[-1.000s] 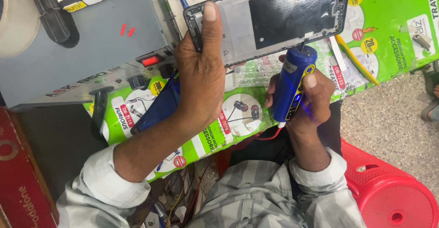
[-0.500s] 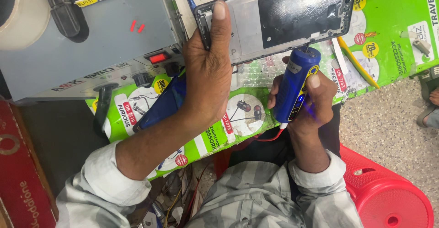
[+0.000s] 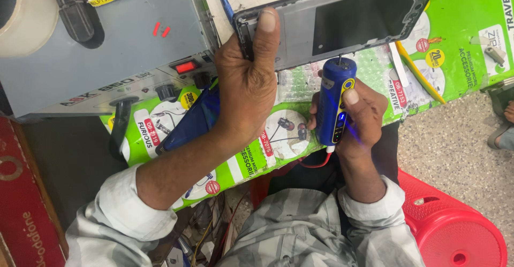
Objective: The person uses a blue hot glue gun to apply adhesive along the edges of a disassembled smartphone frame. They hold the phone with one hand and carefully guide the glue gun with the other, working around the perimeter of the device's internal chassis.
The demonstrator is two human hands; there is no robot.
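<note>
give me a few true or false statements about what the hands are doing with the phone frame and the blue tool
1. The left hand presses on the phone frame with its thumb lying across the frame's left end. True.
2. The right hand holds a red screwdriver. False: it holds a blue electric tool with a yellow strip.
3. The tool's tip points up at the frame's lower edge. True.
4. The phone frame lies on the red plastic stool. False: it lies over green printed packaging on the bench; the stool stands lower right, apart from it.
5. A grey machine with a red switch sits left of the left hand. True.
</note>
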